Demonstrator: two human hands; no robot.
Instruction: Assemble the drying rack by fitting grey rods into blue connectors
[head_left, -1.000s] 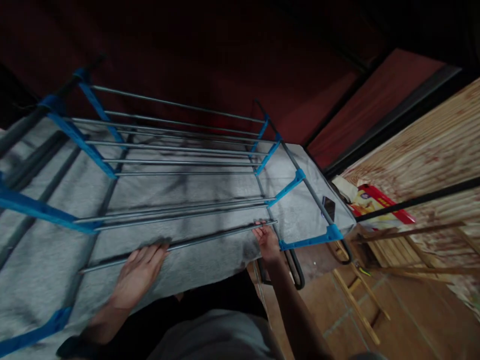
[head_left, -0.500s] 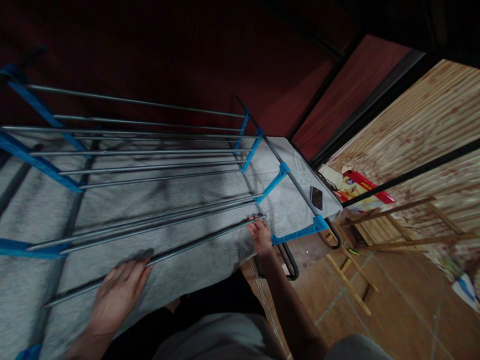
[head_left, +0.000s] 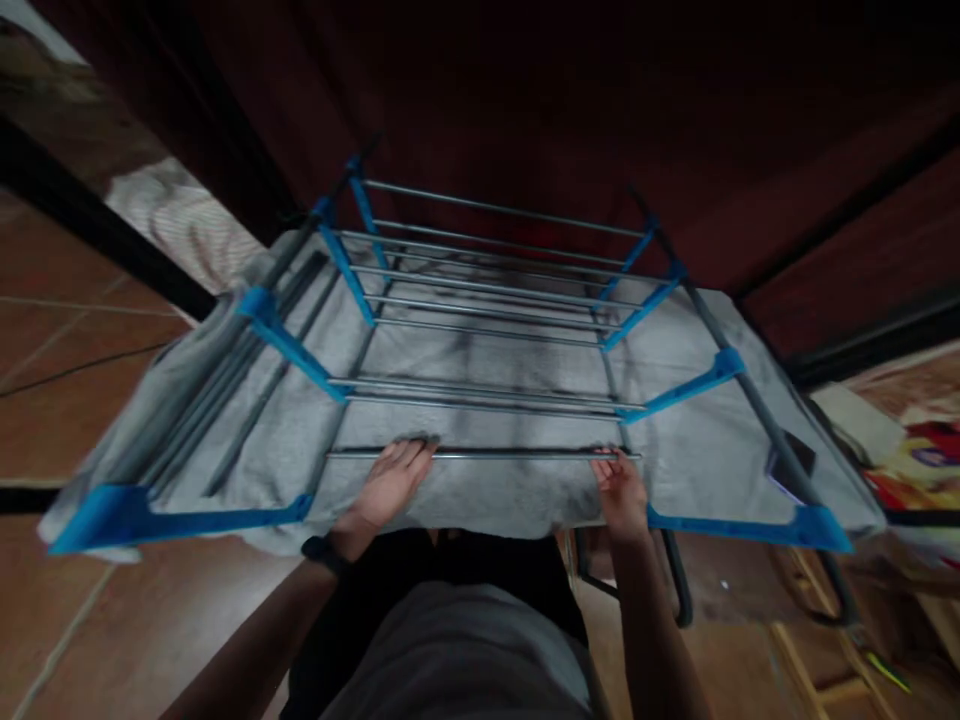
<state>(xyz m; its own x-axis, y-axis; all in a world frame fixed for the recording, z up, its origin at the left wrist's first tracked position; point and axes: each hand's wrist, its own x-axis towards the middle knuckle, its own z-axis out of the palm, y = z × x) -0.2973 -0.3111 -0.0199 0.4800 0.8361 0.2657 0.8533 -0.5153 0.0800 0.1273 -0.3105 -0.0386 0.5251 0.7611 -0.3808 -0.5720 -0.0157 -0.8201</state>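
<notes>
A thin grey metal rod (head_left: pixel 517 456) runs level in front of me, across the near part of a shoe-rack-like frame. My left hand (head_left: pixel 391 484) is closed over the rod left of its middle, knuckles up. Near its right end, my right hand (head_left: pixel 621 488) grips it with the fingertips, palm partly upward. Beyond it, several rods (head_left: pixel 487 292) span between blue plastic brackets (head_left: pixel 349 262) on thicker grey tubes (head_left: pixel 709 318). The nearest blue brackets, left (head_left: pixel 225 522) and right (head_left: pixel 742 533), lie either side of my hands, with no rod seated between them.
The frame lies on a grey cloth-covered table (head_left: pixel 480 500). Loose grey tubes (head_left: pixel 274 385) rest at the left. A phone (head_left: pixel 792 464) lies at the right, partly behind a tube. Wooden pieces (head_left: pixel 825 680) stand on the tiled floor (head_left: pixel 180 620). A dark red panel (head_left: pixel 510 120) rises behind.
My view has swung left, bringing the frame's left side and the loose tubes into sight. Both hands stay on the same rod, which now appears level across the frame.
</notes>
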